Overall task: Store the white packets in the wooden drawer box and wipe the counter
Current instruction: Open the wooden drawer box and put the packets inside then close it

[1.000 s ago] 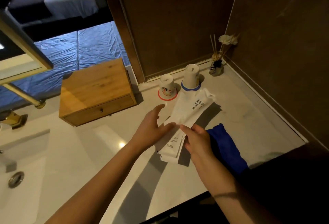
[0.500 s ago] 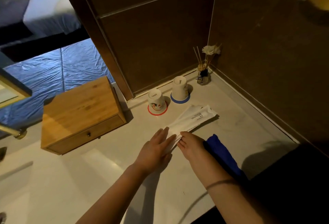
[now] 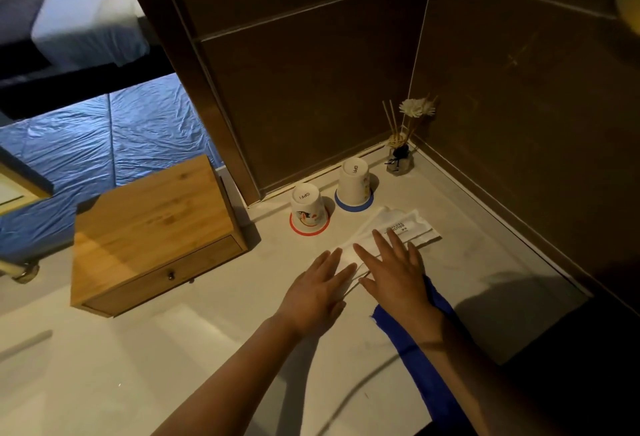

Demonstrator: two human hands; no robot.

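Observation:
The white packets (image 3: pixel 408 226) lie in a flat stack on the pale counter (image 3: pixel 173 349), just in front of two cups. My left hand (image 3: pixel 317 292) rests flat with fingers spread on the stack's near end. My right hand (image 3: pixel 393 271) lies flat and open across its middle. Neither hand grips anything. The wooden drawer box (image 3: pixel 152 224) stands to the left, its drawer closed, with a small knob (image 3: pixel 170 275) on the front. A blue cloth (image 3: pixel 420 359) lies on the counter under my right forearm.
Two upturned paper cups stand on coasters, one red-ringed (image 3: pixel 308 210), one blue-ringed (image 3: pixel 355 182). A reed diffuser with a flower (image 3: pixel 400 155) fills the back corner. Dark tiled walls close the back and right. The counter's front edge runs at lower right.
The packets were held up in both hands, then laid down on the counter. Both hands have since opened and now lie flat on the stack.

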